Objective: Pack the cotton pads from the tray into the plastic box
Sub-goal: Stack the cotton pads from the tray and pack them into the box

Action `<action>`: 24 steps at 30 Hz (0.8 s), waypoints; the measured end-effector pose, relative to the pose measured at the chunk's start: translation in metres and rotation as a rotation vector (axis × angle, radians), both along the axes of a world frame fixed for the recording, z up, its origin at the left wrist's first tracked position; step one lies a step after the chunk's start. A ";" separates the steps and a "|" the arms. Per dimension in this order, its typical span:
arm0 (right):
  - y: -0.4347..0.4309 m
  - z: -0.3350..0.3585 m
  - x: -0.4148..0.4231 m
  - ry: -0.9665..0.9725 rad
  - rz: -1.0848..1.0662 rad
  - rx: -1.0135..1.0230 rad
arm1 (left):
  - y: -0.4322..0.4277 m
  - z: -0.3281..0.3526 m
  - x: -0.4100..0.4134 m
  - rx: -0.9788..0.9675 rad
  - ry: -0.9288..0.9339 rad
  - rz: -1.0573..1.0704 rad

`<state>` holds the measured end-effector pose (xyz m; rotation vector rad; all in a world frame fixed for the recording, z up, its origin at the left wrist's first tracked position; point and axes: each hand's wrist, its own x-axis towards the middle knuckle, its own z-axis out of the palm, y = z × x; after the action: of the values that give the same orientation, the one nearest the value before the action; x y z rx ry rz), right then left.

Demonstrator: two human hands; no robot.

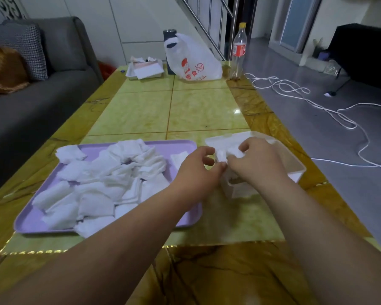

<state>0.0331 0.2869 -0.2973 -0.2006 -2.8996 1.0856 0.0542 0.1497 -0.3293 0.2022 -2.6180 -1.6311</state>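
Forearms (130, 227) are extended to plastic box (297, 172). Cotton pads (233, 153) are pinched by right hand (257, 165) over it; left hand (196, 170) grip can't be told. Stack should be squared and pressed flat. Pile (110, 172) is left on tray (180, 143).

A grey sofa (53, 69) with cushions (29, 47) filled the upper left; a yellow-green tiled table (185, 111) ran up the centre; glossy grey floor (317, 119) lay right, crossed by white cable (295, 90); a stair rail (216, 25) rose top centre against white wall (123, 25).
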 end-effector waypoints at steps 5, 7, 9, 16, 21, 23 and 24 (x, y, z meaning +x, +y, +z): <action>-0.004 0.015 0.012 -0.090 0.096 0.036 | -0.002 0.002 0.001 -0.062 0.021 -0.008; -0.004 0.015 0.017 -0.086 0.091 0.039 | 0.000 0.003 0.002 -0.106 0.033 -0.011; -0.001 0.013 0.020 -0.093 0.091 0.044 | -0.001 0.007 0.007 -0.144 0.042 -0.019; -0.006 0.019 0.024 0.084 0.060 0.047 | -0.075 0.021 0.046 -0.315 0.167 0.047; -0.062 0.012 0.042 0.269 0.321 -0.023 | -0.112 0.005 0.075 -0.358 0.117 0.105; -0.082 -0.002 0.047 0.144 0.464 -0.022 | -0.116 0.000 0.075 -0.410 0.091 0.059; -0.088 -0.012 0.047 0.087 0.506 0.015 | -0.118 -0.002 0.074 -0.443 0.072 0.033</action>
<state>0.0799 0.1989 -0.3088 0.5973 -2.9482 1.0844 0.1278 0.0320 -0.3317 0.1586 -2.8129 -0.9891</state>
